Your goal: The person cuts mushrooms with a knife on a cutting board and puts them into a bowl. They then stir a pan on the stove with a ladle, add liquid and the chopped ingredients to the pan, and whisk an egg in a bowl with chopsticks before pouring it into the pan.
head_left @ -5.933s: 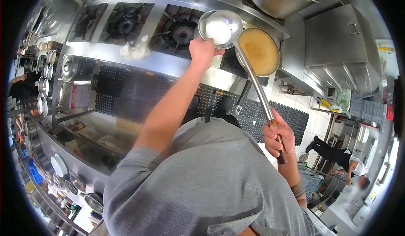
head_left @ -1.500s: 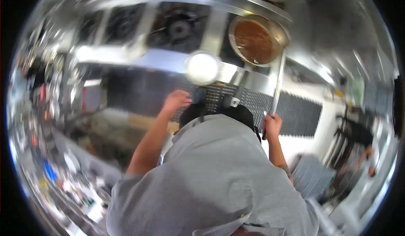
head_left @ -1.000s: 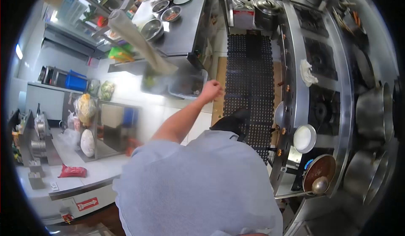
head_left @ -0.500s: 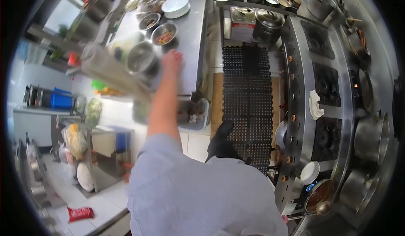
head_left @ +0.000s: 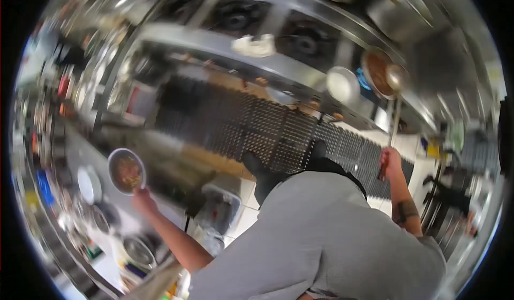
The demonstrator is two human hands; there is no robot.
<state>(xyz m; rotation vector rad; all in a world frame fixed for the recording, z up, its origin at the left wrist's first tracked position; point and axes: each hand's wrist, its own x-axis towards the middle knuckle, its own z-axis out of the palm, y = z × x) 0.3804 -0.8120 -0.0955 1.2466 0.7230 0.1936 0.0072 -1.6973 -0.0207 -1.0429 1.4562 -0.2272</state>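
My left hand (head_left: 142, 199) is closed on the rim of a round metal bowl (head_left: 112, 172). Chopped, mixed-colour food (head_left: 127, 172) lies inside it, too blurred to name. On the opposite side, my right hand (head_left: 391, 163) grips the long handle of a ladle (head_left: 397, 77). The ladle's head is at the edge of a pan (head_left: 377, 67) of reddish-brown sauce; whether it touches the sauce I cannot tell. Blue flame (head_left: 363, 79) shows beside that pan. A pot with white contents (head_left: 342, 84) stands close to it on the stove.
The stove (head_left: 214, 40) runs along the far side, with a white cloth (head_left: 254, 46) on its front. Black perforated matting (head_left: 241, 123) covers the floor. White plates (head_left: 89, 184) and metal bowls (head_left: 138, 250) stand on the left counter. A grey bin (head_left: 227, 193) sits by the counter's end.
The view has swung round toward the stove. My left hand, earlier beside the bowl on the counter, now has hold of it. My right hand remains on the ladle.
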